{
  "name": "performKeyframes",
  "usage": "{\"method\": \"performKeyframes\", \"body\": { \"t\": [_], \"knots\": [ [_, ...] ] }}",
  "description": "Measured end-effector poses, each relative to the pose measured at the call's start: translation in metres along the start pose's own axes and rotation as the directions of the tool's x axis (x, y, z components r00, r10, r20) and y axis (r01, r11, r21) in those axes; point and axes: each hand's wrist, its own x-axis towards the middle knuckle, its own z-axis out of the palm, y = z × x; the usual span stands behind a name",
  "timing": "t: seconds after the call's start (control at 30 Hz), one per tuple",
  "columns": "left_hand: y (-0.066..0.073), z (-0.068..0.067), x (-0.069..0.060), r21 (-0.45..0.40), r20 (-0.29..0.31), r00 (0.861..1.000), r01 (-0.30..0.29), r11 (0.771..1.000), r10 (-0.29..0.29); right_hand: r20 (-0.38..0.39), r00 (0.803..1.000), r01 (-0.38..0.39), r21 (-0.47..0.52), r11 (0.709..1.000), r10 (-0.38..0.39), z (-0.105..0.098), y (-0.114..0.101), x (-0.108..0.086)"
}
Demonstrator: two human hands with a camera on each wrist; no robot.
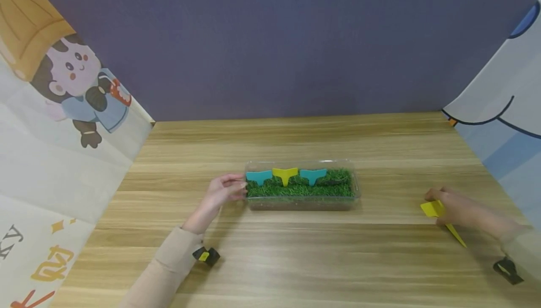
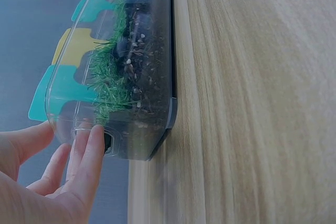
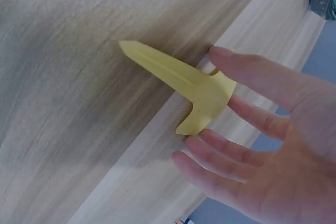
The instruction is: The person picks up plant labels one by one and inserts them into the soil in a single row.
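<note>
In the head view a clear plastic planter box (image 1: 302, 203) with green grass (image 1: 338, 190) over dark soil stands mid-table. Two teal plant labels (image 1: 313, 175) and one yellow plant label (image 1: 285, 174) stand upright in the grass. My left hand (image 1: 221, 189) is at the box's left end; the left wrist view shows its nearly straight fingers (image 2: 90, 156) touching the clear end wall. Over to the right, my right hand (image 1: 456, 208) pinches another yellow T-shaped plant label (image 3: 202, 93) by its wide head, thumb on one side and fingers opposite. Its pointed stem sticks out, away from the palm.
The wood-grain table (image 1: 296, 256) ends at a dark blue-purple wall (image 1: 274, 45). Printed cartoon sheets (image 1: 76, 167) flank it on both sides. Black straps with small devices (image 1: 206, 255) are on both wrists.
</note>
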Motion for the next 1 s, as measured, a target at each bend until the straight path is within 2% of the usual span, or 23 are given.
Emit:
{"method": "performKeyframes", "body": {
  "t": [0.17,0.33,0.77,1.0],
  "knots": [
    [0.0,0.0,0.0,-0.01,0.0,1.0,0.011,1.0,-0.011,-0.037,0.999,0.016,-0.013,1.0,-0.017,0.001,0.002,0.0],
    [-0.001,0.0,0.0,-0.012,0.004,1.0,0.011,1.0,-0.01,-0.043,0.999,0.01,-0.039,0.999,-0.011,0.0,0.003,0.001],
    [-0.001,-0.001,0.0,-0.015,0.002,1.0,0.019,1.0,-0.019,-0.067,0.994,0.085,-0.032,0.996,-0.087,-0.001,0.013,0.009],
    [-0.001,0.0,0.0,-0.009,0.011,1.0,0.011,1.0,-0.011,-0.07,0.991,0.113,0.008,0.994,-0.112,-0.007,0.015,0.014]
  ]
}}
